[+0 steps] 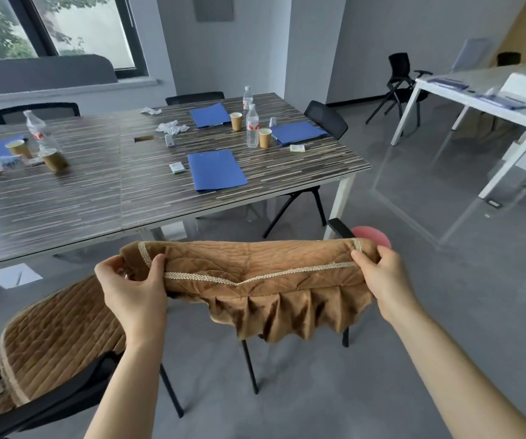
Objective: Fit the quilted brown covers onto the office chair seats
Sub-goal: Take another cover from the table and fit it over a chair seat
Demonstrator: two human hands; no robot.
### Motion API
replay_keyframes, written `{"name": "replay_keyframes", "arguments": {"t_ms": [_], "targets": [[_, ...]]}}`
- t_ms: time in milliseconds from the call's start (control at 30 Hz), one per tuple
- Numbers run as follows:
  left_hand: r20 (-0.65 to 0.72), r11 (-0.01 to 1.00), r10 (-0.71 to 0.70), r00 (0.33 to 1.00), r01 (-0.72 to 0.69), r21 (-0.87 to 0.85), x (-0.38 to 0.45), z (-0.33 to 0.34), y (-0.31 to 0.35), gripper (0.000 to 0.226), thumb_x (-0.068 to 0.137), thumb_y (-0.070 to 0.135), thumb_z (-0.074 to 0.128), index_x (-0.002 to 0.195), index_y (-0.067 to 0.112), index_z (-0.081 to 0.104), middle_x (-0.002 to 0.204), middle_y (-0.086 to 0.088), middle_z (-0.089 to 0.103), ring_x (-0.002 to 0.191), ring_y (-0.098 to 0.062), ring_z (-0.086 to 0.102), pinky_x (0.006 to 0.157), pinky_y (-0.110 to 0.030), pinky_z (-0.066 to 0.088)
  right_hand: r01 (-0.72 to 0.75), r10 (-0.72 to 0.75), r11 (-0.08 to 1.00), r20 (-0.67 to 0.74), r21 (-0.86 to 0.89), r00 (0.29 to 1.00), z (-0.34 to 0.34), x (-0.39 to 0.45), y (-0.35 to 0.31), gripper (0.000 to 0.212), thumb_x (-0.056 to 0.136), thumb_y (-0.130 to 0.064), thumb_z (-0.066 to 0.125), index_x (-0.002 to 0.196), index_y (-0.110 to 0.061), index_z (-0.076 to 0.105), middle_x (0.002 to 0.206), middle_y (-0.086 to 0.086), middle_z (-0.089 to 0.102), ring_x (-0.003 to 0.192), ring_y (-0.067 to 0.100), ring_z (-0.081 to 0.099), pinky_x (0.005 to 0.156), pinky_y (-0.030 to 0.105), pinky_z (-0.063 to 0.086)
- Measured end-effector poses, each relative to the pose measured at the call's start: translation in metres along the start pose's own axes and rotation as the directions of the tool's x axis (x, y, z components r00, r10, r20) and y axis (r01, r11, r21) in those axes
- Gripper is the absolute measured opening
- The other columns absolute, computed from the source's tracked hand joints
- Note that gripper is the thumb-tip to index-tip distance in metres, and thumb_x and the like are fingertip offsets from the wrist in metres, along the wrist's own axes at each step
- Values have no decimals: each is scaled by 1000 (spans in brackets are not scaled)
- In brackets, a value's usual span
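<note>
Grey office floor, striped table (65, 198) strewn with blue folders (215, 170) and bottles (251, 126), left hand (131, 280) and right hand (382, 274) gripping brown cover (255, 280) stretched above hidden chair, covered seat (55, 337) just left

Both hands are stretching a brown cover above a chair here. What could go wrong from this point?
The quilted brown cover with cream trim hides the seat beneath, so it may land crooked. Left hand and right hand grip only its ends; the pleated skirt could snag the black armrest.
</note>
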State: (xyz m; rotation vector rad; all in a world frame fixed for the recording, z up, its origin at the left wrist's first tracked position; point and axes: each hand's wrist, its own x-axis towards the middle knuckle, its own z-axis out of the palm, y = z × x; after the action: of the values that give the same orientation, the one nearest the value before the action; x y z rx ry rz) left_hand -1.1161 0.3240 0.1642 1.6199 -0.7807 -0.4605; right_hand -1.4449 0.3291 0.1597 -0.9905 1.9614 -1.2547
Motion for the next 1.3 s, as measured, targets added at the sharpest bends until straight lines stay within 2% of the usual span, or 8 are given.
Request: {"name": "replay_keyframes", "arguments": {"t_ms": [267,467,667,800,900,1033,1167,1300], "targets": [[14,999,-44,999,44,10,21,72,-17,54,85,21,73,127,16,40,111,-4,53,96,-17,54,85,-26,40,118,-117,991,18,-58,993,14,85,-40,29,90,-21,64,115,-13,52,100,0,56,93,21,55,78,31,40],[119,953,-178,977,141,268,49,140,-57,30,90,30,64,112,11,56,104,-7,57,100,-26,54,84,-35,41,224,-221,974,62,-43,973,43,172,-96,31,87,-21,68,114,-21,54,108,-4,57,100,18,57,87,37,49],[277,785,-411,869,182,592,77,185,-72,20,91,30,55,90,15,68,74,0,62,88,-31,59,74,-34,44,-35,-43,922,194,386,980,75,245,-131,30,82,-2,69,98,-26,63,107,9,68,95,29,69,74,45,59],[457,690,-487,744,8,723,89,225,-70,42,91,39,53,128,21,60,125,-10,64,116,-31,57,94,-34,45,-30,-93,920,291,392,952,90,282,-155,29,83,-2,69,95,-27,63,105,8,69,95,29,70,76,48,59],[603,686,-485,633,-152,711,90,261,-59,42,95,39,49,133,22,56,132,-7,61,122,-27,55,95,-30,43,0,-124,932,319,364,940,95,310,-166,30,81,-4,70,96,-29,63,108,9,69,98,30,69,78,48,58],[709,750,-369,601,-258,609,91,307,-33,39,96,35,51,133,24,55,121,2,68,115,-19,60,97,-30,47,64,-178,958,406,278,896,98,341,-163,34,81,-6,72,104,-29,63,110,7,68,94,25,68,71,39,59],[819,933,-193,540,-159,324,78,360,9,39,95,29,56,133,33,52,124,10,64,105,-9,64,98,-31,49,243,-286,958,511,150,811,95,365,-153,31,82,-6,71,98,-32,62,102,8,69,91,23,69,71,37,59],[829,990,-46,558,-87,113,59,406,37,52,92,25,59,140,40,44,135,17,55,105,-4,65,95,-36,53,407,-365,909,634,85,682,83,386,-147,34,84,-7,70,96,-38,60,102,0,69,94,14,67,82,33,57]]}}
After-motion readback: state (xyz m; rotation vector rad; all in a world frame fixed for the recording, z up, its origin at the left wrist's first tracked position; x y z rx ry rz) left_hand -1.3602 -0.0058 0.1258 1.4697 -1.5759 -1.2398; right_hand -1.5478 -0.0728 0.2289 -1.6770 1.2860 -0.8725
